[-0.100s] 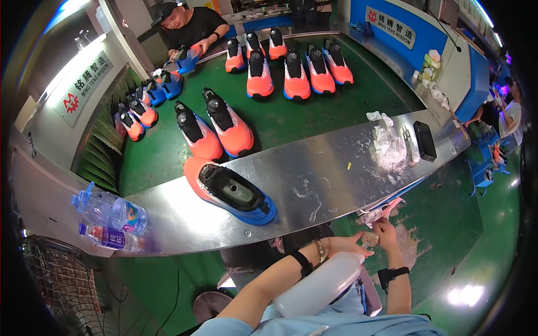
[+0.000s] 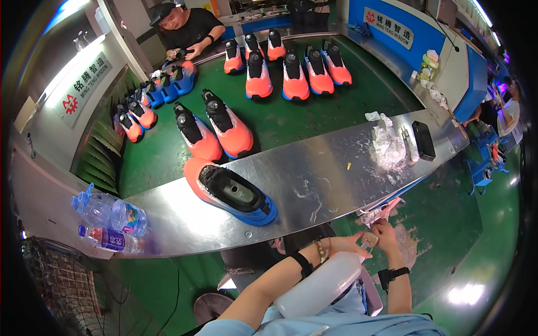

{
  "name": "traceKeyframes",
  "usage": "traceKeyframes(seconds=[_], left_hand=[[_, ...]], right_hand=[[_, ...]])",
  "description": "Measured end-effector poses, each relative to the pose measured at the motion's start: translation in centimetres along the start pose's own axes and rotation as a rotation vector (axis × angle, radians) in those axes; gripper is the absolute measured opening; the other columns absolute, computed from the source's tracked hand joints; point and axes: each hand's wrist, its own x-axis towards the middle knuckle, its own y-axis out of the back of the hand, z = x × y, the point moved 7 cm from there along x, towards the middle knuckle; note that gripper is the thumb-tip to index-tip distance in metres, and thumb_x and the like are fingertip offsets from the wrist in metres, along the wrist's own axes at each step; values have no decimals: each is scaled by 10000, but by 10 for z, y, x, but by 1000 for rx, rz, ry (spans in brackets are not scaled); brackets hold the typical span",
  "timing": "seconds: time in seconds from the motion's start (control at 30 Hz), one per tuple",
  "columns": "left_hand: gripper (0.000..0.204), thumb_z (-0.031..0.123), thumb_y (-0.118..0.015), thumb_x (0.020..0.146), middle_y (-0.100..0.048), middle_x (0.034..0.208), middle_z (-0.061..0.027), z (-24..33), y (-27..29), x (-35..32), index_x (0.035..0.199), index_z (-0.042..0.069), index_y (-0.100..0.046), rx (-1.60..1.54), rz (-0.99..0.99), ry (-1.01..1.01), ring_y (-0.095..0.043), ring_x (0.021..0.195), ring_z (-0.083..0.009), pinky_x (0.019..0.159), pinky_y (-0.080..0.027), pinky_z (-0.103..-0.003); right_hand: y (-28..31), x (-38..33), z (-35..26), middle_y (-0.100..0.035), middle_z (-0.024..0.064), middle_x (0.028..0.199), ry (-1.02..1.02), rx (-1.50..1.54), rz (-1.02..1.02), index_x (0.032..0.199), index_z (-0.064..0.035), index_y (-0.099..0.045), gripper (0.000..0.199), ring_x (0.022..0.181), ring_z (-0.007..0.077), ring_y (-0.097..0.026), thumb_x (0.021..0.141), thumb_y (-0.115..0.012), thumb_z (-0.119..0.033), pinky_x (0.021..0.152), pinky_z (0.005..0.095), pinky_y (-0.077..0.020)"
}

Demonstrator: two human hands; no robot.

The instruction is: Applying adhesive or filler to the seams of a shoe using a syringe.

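Note:
My left hand [image 2: 352, 245] is beside the right one, below the front edge of the metal bench, its fingers closed around a small tan piece [image 2: 369, 241]. My right hand [image 2: 384, 234] is curled against the same piece; what its fingers hold is hidden. Under my left wrist, a large whitish translucent plastic bottle [image 2: 319, 287] lies slanted across my lap. Just beyond my right fingers is a pink-and-white crumpled thing [image 2: 384, 211]. On the bench, a coral-and-blue running shoe [image 2: 238, 193] stands with its dark opening facing me.
Several similar shoes [image 2: 256, 78] stand on the green surface [image 2: 314, 120] behind the metal bench [image 2: 314, 168]. Plastic bottles [image 2: 115, 215] lie at the bench's left. White crumpled tissue [image 2: 386, 143] and a black case [image 2: 423, 140] are at its right. A co-worker [image 2: 193, 33] sits at the far left.
The co-worker has let go of a blue-and-coral shoe, which now stands among the shoes at the far left; their hands are drawn together. My hands have barely moved.

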Motion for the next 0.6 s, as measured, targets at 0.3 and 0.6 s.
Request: traceKeyframes(seconds=[0.3,0.6], left_hand=[[882,45,-654,759,-579,921,-113,49,-23,-34,1421,197,-91,192,-103,-200,-632,764,-197,679,-511,-303],[1070,-40,-731,586,-485,1071,-103,101,-70,-84,1430,174,-109,271,-148,-356,-598,859,-202,711,-512,-304]], right_hand=[[56,-8,-99,-525,152,719,265,-253,177,707,-13,-566,107,739,348,-493,762,-585,-103,669,415,-403],[173,18,-163,-486,126,617,309,-443,631,664,-11,-544,220,585,314,-459,800,-606,-172,616,388,-393]])
